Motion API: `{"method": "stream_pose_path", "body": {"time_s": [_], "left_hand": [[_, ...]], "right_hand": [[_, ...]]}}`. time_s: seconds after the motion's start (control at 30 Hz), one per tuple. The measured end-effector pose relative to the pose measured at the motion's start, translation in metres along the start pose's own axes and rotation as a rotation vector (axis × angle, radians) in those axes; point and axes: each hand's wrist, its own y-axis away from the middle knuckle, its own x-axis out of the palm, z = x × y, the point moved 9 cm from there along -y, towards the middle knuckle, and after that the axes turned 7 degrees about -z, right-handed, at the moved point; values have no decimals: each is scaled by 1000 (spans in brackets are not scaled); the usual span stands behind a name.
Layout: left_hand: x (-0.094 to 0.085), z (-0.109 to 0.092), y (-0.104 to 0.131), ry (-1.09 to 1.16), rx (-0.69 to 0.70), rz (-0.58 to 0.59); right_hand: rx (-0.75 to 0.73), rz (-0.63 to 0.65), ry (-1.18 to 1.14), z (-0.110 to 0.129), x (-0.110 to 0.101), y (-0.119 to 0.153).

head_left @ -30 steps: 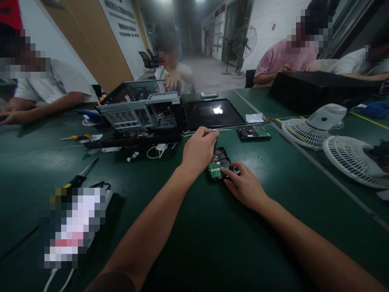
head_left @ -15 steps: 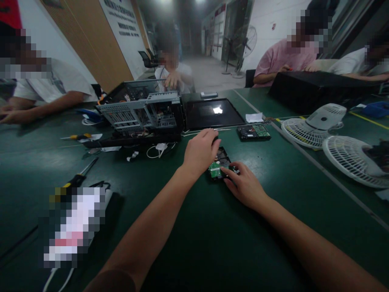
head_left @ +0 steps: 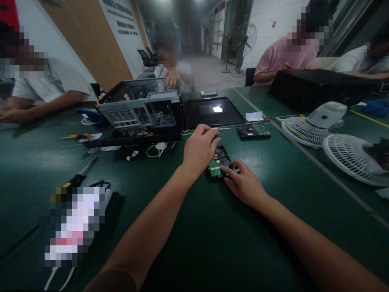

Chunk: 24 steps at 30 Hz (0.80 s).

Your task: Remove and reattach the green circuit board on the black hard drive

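Observation:
A black hard drive with a green circuit board (head_left: 215, 168) lies on the green table in front of me. Above its far left side is my left hand (head_left: 200, 148), fingers bent together in a pinch; what they hold is too small and dark to make out. My right hand (head_left: 245, 182) rests at the drive's near right edge, its fingers apart and the index fingertip touching the board. Farther back and to the right lies a second hard drive (head_left: 253, 132), with neither hand on it.
An opened computer case (head_left: 139, 115) stands back left, beside a flat black panel (head_left: 212, 112). White fan parts (head_left: 304, 130) lie right. A screwdriver (head_left: 75, 180) and a blurred-out device (head_left: 79, 223) are at left. Several people sit around the table.
My left hand has lifted very slightly at the fingers above the drive. My right hand stays at the drive's edge.

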Motion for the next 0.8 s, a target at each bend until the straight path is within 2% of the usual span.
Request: {"method": "stream_pose_path", "body": {"time_s": [0.2, 0.67, 0.8], "left_hand": [[3, 0, 0, -12, 2, 42], [5, 6, 1, 32, -50, 4], [5, 4, 1, 21, -29, 19]], "right_hand": [[1, 2, 2, -1, 1, 1], [0, -6, -4, 1, -1, 0], [-2, 1, -2, 1, -1, 1]]}}
